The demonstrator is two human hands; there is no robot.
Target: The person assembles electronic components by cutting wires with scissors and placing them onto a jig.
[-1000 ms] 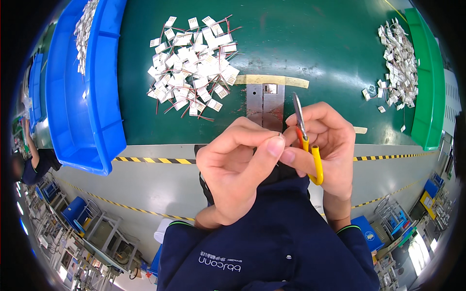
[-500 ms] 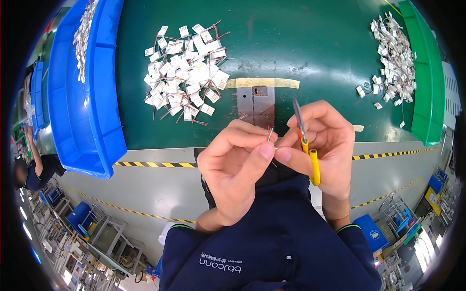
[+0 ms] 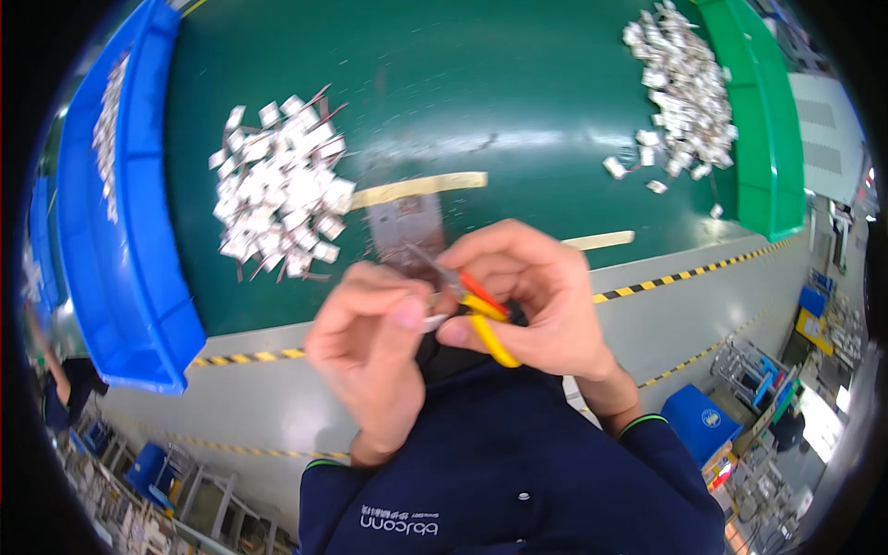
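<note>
My left hand (image 3: 370, 338) is closed, with thumb and forefinger pinching a small white piece (image 3: 433, 323). Most of that piece is hidden by the fingers, and motion blurs it. In my right hand (image 3: 536, 296) is a pair of small cutters (image 3: 490, 342) with yellow and orange handles. Their pointed metal jaws reach past my fingers toward the left hand. The right thumb tip is beside the white piece; I cannot tell whether they touch. Both hands are over the front edge of the green table (image 3: 499, 92).
A heap of white connector pieces with dark red wires (image 3: 282, 190) lies left of a metal plate (image 3: 407, 227) edged with tape. At far left stands a blue bin (image 3: 120, 268) holding more pieces. Another heap (image 3: 689, 97) lies beside a green bin (image 3: 763, 129) at right.
The whole view has shifted and tilted. My right hand has turned the cutters, so the jaws now point up and left and the orange handle shows. The left hand keeps its pinch.
</note>
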